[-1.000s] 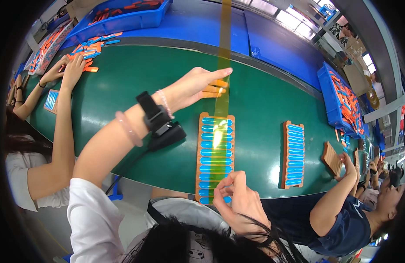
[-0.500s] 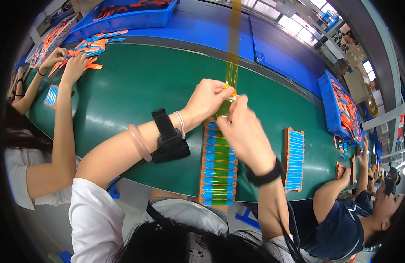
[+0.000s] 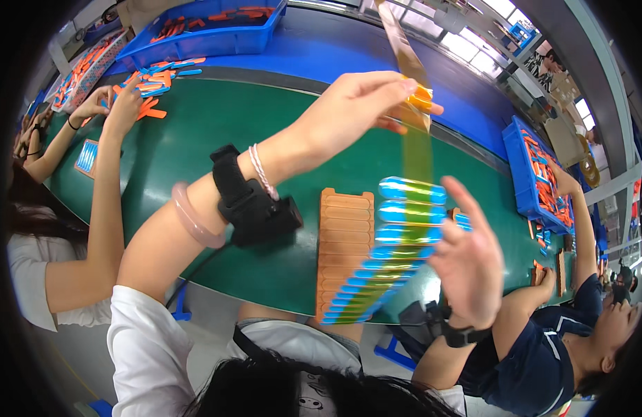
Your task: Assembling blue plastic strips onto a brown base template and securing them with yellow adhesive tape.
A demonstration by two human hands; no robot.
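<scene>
My left hand (image 3: 373,104) is raised over the far part of the green table, thumb and fingers closed on amber tape (image 3: 417,156). A small orange-yellow piece shows at its fingertips; I cannot make out its kind. Below hangs a row of blue strips (image 3: 404,235) joined by the tape, its far end lifted and its near end low at the wooden tray (image 3: 346,226). The tray's grooves lie bare. My right hand (image 3: 470,267) is beside the row's right edge, slightly blurred, index finger stretched out and the fingers apart; some fingertips seem to touch the strips.
Another tray with blue strips (image 3: 462,221) is mostly hidden behind my right hand. Blue bins (image 3: 540,182) of orange and blue strips stand at right and far left. A loose pile (image 3: 154,83) lies at the left. People work on both sides; one reaches into the right bin.
The taped blue strips have come up out of the wooden tray. My left hand has risen up and right with the tape; my right hand has moved right and opened.
</scene>
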